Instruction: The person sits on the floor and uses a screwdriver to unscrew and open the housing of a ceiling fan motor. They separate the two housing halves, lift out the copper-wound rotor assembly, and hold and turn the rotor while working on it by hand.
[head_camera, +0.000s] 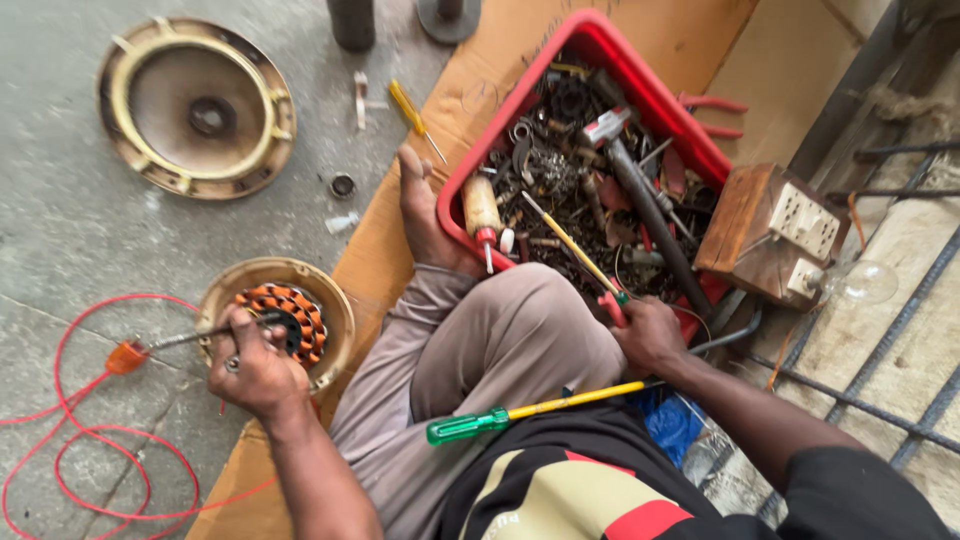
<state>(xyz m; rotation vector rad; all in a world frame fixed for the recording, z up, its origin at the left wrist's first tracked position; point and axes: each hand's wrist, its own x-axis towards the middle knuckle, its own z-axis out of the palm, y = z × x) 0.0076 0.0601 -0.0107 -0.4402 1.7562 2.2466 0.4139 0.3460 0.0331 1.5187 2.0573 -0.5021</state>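
Looking down, I see the fan motor (283, 322) on the floor by my left knee, cover off, orange-taped copper windings bare; I judge it opened but not yet reassembled, its other housing (196, 106) lying well apart. My left hand (253, 368) has fingers curled tight round an orange-handled tester (150, 347) touching the windings. My right hand (650, 335) grips a red-handled tool at the red tray (520, 100).
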